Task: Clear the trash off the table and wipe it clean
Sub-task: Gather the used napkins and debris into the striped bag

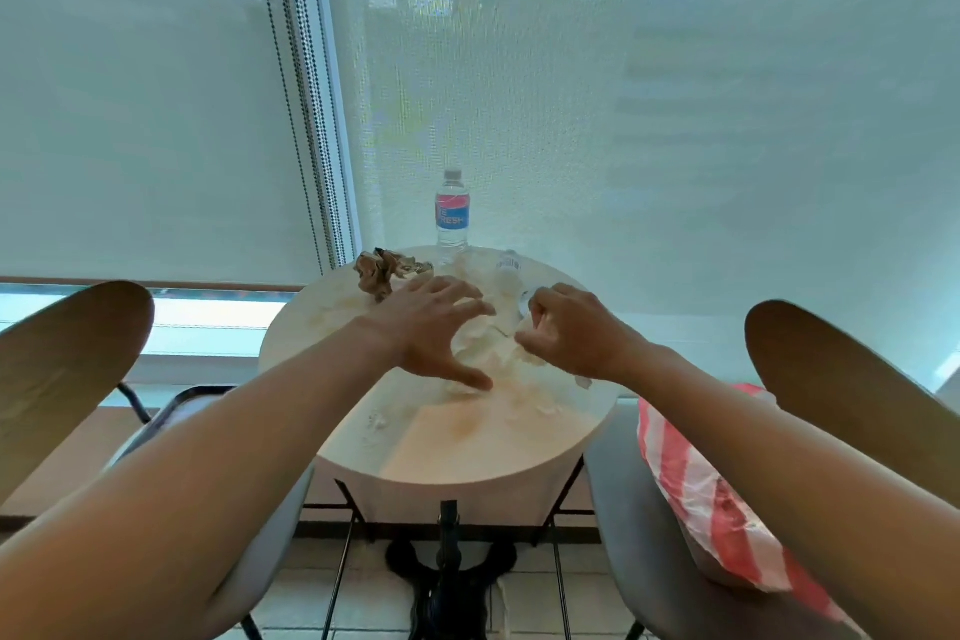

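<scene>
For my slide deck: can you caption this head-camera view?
Both hands, left hand and right hand, gather crumpled white tissues on a round table by an upright water bottle.

Bright backlight through window shade (675, 120) — tabletop (467, 452) washed out, soft blur, fisheye-bent edges.

Two wooden-backed chairs (67, 369) flank the scene; a striped bag (711, 489) lies on the right one.

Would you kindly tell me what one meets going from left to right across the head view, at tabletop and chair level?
Left wooden chair back → crumpled brown paper → left hand → right hand → red-and-white striped plastic bag → right wooden chair back.
</scene>
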